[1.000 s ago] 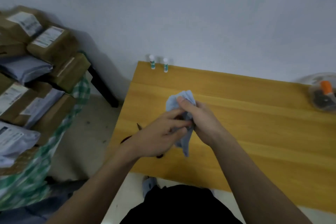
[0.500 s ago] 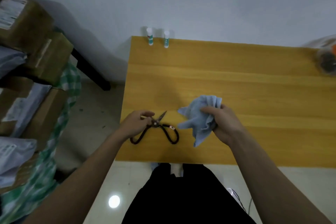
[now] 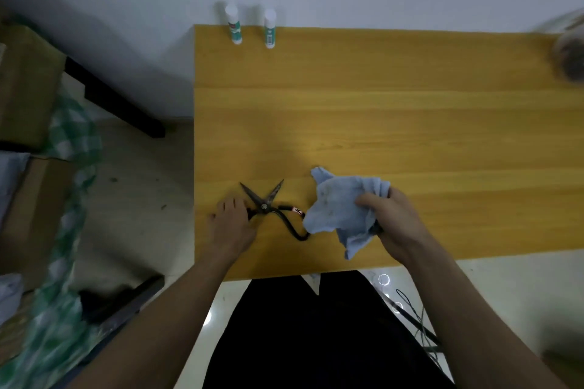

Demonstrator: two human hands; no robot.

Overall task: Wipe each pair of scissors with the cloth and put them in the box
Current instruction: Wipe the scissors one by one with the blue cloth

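In the lower middle of the frame, the scissors, wrapped in cloth a second ago, are now laid on the counter, blades spread wider. One handle is held by the left hand; the blue cloth is bunched in the right hand's curled fingers. Wiping appears paused; boxing remains.

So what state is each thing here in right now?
Black metal scissors: blades spread open, lying on the wooden table.
Crumpled light-blue cloth: bunched, covering one handle.
Left hand: on the other handle; grip unclear.
Right hand: gripping the cloth.
Two white glue sticks: upright, capped.
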